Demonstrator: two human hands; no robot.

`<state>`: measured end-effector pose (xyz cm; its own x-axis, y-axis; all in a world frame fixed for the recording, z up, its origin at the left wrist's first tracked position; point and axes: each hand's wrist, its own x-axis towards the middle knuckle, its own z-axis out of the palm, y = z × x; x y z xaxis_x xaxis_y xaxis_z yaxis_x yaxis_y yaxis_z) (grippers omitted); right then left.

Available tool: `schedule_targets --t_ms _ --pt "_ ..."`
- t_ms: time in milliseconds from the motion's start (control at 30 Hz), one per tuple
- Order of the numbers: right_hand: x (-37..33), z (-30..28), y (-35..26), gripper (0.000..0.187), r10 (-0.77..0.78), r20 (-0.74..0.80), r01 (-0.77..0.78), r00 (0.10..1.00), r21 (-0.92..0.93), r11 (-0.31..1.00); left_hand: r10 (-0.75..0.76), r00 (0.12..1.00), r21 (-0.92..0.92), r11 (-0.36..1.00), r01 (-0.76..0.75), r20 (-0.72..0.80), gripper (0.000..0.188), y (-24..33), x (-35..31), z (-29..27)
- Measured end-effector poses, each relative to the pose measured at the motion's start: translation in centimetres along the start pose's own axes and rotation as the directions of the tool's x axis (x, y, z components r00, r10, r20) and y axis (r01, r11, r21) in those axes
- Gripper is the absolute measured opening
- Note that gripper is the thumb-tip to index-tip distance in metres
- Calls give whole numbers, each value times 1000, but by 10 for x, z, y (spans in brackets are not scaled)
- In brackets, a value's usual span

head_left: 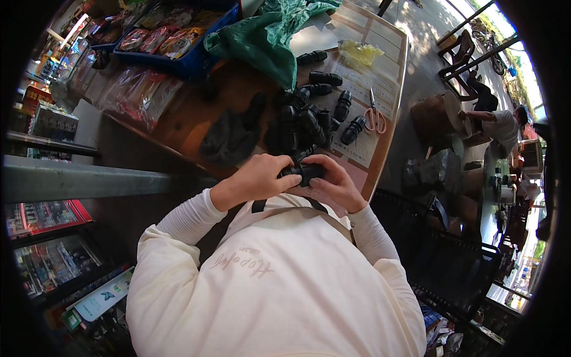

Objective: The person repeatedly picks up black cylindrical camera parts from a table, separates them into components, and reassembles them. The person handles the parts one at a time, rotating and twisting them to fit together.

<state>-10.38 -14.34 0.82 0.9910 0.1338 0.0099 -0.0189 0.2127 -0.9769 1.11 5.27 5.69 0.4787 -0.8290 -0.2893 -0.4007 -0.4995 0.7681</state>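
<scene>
Held piece and hands, viewed from above: a short black ribbed fitting (pixel 307 173) lies between the left hand (pixel 257 178) and the right hand (pixel 338 182), just in front of the torso at the table's near edge. Its long axis runs roughly crosswise, from one hand to the other. The left hand's fingers are closed about one end, with the thumb along the near side; the right hand grips the other end, so neither hand is clearly nearer. The undersides are hidden, and contact there cannot be told. Just beyond the hands, a heap of black fittings (pixel 310 125) lies at mixed angles on the table (pixel 178 132); a dark cloth-like bundle (pixel 225 141) lies to its left. To the right of the heap are a loose fitting (pixel 353 130) and pink-handled scissors (pixel 375 119), blades pointing away. Farther off lie a crumpled green sheet (pixel 267 38) and, leftward, a blue crate (pixel 193 69).
</scene>
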Motion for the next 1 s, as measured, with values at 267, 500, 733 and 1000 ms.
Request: schedule_targets --t_ms 267,500,733,1000 --pt "6 -3 4 50 502 -55 -490 863 147 859 282 941 236 943 -236 -186 30 -4 3 16" --pt "-3 14 -15 49 192 -80 -156 978 324 933 -12 995 -280 959 38 97 35 -13 8 7" --pt "1 1 4 38 354 -106 -352 929 32 935 94 996 121 988 -92 -6 49 -1 5 5" --pt "-3 -5 -4 51 -5 137 7 991 -14 1000 137 783 -779 299 551 607 39 -34 8 9"
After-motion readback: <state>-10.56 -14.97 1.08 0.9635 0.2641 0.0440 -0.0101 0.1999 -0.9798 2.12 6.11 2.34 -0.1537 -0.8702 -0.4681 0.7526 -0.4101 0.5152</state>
